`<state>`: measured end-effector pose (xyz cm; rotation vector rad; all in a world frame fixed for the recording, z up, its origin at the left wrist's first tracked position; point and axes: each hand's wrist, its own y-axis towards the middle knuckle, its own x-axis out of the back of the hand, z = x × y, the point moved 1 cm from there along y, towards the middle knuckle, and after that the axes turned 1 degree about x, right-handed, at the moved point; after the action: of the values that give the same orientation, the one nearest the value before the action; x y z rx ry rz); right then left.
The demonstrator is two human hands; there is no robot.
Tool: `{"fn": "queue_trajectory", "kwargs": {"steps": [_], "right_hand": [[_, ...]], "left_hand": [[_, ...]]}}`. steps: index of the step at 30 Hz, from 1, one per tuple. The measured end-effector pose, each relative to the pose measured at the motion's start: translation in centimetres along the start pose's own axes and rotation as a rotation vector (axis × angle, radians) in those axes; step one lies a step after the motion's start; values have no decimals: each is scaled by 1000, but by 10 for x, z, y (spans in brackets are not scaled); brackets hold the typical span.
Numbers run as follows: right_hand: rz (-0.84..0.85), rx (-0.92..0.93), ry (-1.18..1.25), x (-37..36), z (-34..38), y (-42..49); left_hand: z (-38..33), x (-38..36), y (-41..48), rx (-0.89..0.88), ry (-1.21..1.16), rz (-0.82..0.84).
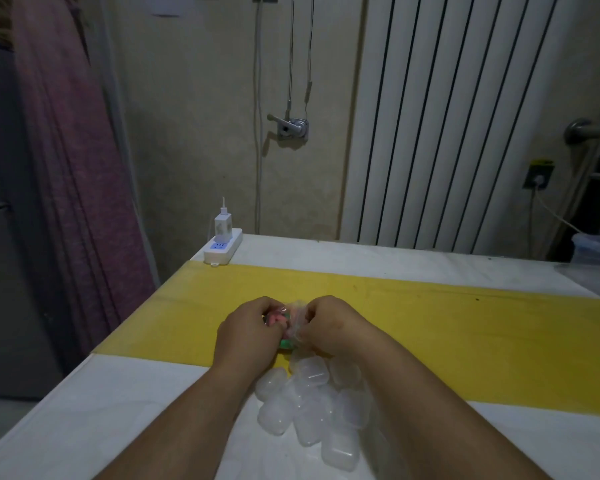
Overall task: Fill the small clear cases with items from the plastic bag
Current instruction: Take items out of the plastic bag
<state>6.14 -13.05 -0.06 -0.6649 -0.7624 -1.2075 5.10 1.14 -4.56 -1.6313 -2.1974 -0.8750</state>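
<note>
- Both hands meet over the yellow strip (430, 323) of the white table (101, 410), holding a small plastic bag (293, 311) between them.
- The left hand (246, 336) has its fingers curled round the bag's left side, where pink items (277, 319) show through.
- The right hand (329, 325) pinches the crumpled clear film at the bag's right edge.
- Something green (286, 344) peeks out under the bag.
- The small clear cases (312, 407) lie heaped on the table just nearer than the hands, between the forearms.
- A white power strip (222, 249) sits at the far left corner.
</note>
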Motion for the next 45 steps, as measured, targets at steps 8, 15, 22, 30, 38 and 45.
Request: {"fn": "queue_trajectory", "kwargs": {"steps": [8, 15, 22, 30, 38, 45], "right_hand": [[-228, -63, 263, -3, -11, 3], [-340, -64, 370, 11, -11, -13], [-402, -36, 505, 27, -21, -41], [-315, -91, 984, 40, -30, -77], [-243, 26, 1013, 34, -34, -84], [-209, 86, 987, 21, -30, -81]], "left_hand": [[-1, 0, 1, 2, 80, -49], [2, 5, 3, 32, 189, -204], [3, 5, 4, 31, 154, -185], [-37, 13, -13, -292, 183, -295], [-61, 1, -34, -419, -142, 68], [-54, 0, -31, -187, -293, 153]]}}
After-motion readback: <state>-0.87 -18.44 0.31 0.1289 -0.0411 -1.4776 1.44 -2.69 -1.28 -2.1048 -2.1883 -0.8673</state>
